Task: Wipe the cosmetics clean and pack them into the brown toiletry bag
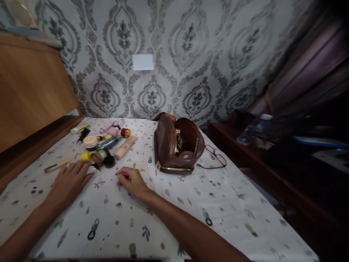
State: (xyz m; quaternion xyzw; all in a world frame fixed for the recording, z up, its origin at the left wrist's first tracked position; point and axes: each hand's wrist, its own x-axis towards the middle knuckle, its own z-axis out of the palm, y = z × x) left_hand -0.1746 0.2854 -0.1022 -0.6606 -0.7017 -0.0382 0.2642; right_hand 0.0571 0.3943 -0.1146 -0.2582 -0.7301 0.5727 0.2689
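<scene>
My left hand (71,180) lies palm down on the patterned tablecloth with its fingers stretched out, at the near edge of a cluster of cosmetics. Its fingertips are close to a brush with a pale handle (62,163), a yellow cap (85,157) and a round black lid (109,161). To the right of it, my right hand (132,183) rests with curled fingers; whether anything is between them is hidden. A beige tube (125,147), a greenish bottle (109,142) and a cream-lidded jar (90,142) lie beyond. Farther right stands a brown leather bag (164,145), unzipped and gaping.
Red-framed glasses (218,160) lie right of the bag. A small red-and-gold item (125,133) and pink containers (113,131) sit at the cluster's back. A wooden cabinet (32,80) borders the left, the patterned wall (163,80) the back. A clear bottle (253,129) is off to the right.
</scene>
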